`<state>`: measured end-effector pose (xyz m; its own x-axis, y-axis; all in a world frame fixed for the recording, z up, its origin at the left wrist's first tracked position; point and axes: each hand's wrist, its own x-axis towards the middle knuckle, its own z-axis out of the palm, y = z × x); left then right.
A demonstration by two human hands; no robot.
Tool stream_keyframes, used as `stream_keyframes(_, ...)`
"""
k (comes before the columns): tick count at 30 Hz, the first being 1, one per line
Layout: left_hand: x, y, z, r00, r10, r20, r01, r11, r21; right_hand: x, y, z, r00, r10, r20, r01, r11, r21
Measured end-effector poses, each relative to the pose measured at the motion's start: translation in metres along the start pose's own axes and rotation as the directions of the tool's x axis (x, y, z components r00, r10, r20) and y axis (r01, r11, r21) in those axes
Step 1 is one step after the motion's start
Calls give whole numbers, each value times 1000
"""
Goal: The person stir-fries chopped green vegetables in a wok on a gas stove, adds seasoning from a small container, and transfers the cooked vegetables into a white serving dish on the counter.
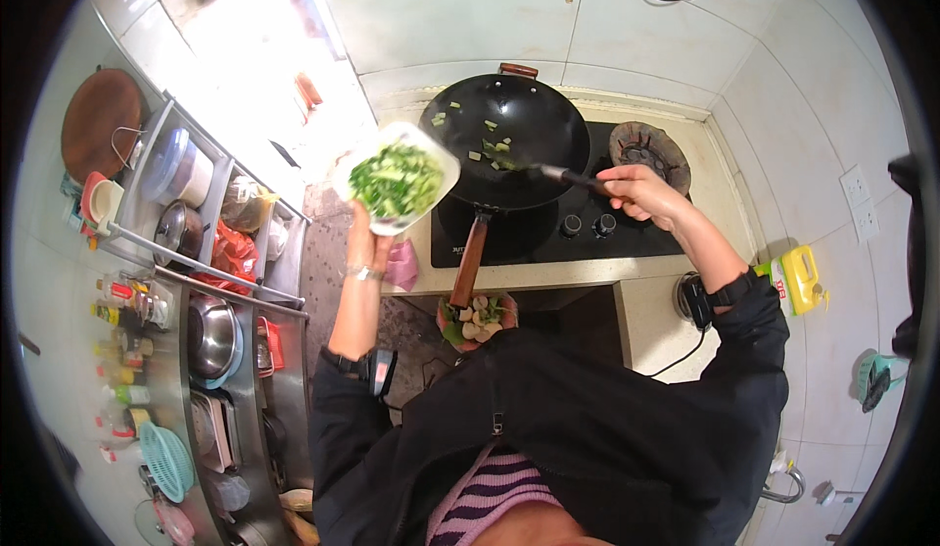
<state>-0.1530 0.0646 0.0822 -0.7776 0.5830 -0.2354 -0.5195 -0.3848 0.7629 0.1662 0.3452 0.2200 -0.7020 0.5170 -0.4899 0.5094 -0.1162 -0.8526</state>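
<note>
My left hand [369, 241] grips a white square bowl [446, 151] from below, tilted and full of chopped green vegetables [396, 179]. The bowl is just left of a black wok [547, 127], which sits on the left burner of a black gas hob [507, 241]. A few chopped green pieces [493, 147] lie in the wok. My right hand [633, 192] is closed around the dark handle of a cooking utensil [569, 176]; its head reaches into the wok among the pieces and is blurred. The wok's wooden handle [471, 259] points towards me.
The right burner [646, 153] stands bare beside the wok. A pink cloth [402, 265] hangs at the counter's left edge. Below the counter is a bowl of cut vegetables [481, 320]. Metal shelves [213, 281] with pots and bags stand left; a yellow jug [800, 279] is at right.
</note>
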Motion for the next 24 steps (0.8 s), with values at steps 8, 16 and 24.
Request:
stream_keyframes(8,-66,30,-56,992,120,-49,-118,992,42,53,-17,56,977,36,209,-69,986,153)
stream_keyframes(16,-93,25,-70,982,140,-125,-137,990,33,75,-33,80,987,36,155,-80,954,288)
stream_keyframes(24,-99,19,-68,982,117,-148,-112,993,44,104,-39,88,980,22,197,-117,867,485)
